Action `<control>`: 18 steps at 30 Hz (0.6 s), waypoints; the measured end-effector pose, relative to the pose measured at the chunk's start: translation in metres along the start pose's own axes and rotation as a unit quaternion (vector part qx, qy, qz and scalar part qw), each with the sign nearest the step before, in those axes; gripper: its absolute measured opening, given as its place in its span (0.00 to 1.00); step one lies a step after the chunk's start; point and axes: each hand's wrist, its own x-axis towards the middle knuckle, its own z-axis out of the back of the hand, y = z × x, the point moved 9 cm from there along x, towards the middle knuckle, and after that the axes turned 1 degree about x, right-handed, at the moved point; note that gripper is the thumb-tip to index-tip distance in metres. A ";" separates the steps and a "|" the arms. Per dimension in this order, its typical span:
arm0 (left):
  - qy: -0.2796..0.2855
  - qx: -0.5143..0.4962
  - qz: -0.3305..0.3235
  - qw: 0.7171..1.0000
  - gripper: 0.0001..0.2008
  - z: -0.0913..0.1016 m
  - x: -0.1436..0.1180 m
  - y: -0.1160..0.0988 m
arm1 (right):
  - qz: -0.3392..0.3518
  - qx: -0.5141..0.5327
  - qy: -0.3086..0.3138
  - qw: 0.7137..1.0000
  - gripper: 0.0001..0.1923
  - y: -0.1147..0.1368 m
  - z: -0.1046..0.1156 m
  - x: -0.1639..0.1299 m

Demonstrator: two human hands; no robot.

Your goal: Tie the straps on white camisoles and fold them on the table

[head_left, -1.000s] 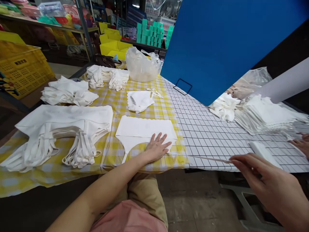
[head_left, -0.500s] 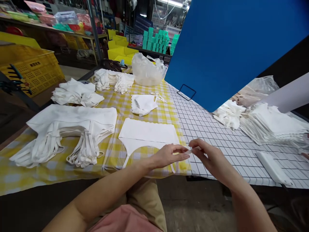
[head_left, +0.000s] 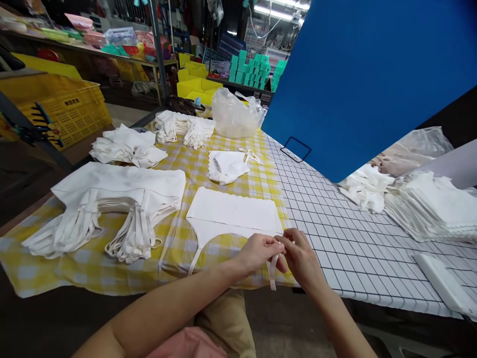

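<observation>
Both hands pinch one strap at the table edge.
Yellow crate, label unreadable; clear bag holds white pieces. On the yellow check cloth, left hand and right hand close fingertips on the strap of the white garment.

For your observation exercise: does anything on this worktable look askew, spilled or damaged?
Nothing looks spilled or damaged. One strap of the flat white garment dangles over the table edge between the left hand and right hand, which pinch it.
</observation>
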 end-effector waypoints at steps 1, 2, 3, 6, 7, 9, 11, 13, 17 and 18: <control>-0.008 0.047 -0.010 0.999 0.15 0.004 0.002 -0.001 | -0.004 0.000 -0.005 1.000 0.13 -0.002 -0.002 -0.001; -0.025 0.114 -0.029 0.993 0.14 0.012 0.004 -0.003 | -0.012 0.007 -0.006 1.000 0.13 -0.004 -0.003 -0.002; -0.052 0.199 -0.052 0.977 0.12 0.023 0.007 -0.006 | -0.023 0.020 -0.008 1.000 0.14 -0.008 -0.005 -0.002; -0.133 0.468 -0.100 0.868 0.08 0.058 0.019 -0.013 | -0.078 0.073 -0.022 0.994 0.14 -0.020 -0.009 -0.004; -0.133 0.532 -0.100 0.830 0.08 0.066 0.025 -0.010 | -0.101 0.095 -0.025 0.990 0.14 -0.025 -0.011 -0.005; -0.098 0.612 -0.098 0.779 0.08 0.075 0.035 -0.003 | -0.151 0.142 -0.025 0.978 0.13 -0.034 -0.020 -0.006; -0.062 0.654 -0.109 0.746 0.07 0.076 0.041 0.001 | -0.198 0.196 -0.022 0.960 0.12 -0.042 -0.031 -0.006; -0.040 0.690 -0.129 0.711 0.06 0.070 0.044 0.000 | -0.237 0.256 -0.027 0.937 0.12 -0.047 -0.041 -0.005; 0.002 0.746 -0.156 0.648 0.08 0.054 0.046 0.000 | -0.307 0.354 -0.032 0.883 0.12 -0.056 -0.058 -0.003; 0.008 0.752 -0.159 0.639 0.09 0.052 0.047 0.001 | -0.321 0.365 -0.032 0.873 0.11 -0.059 -0.061 -0.003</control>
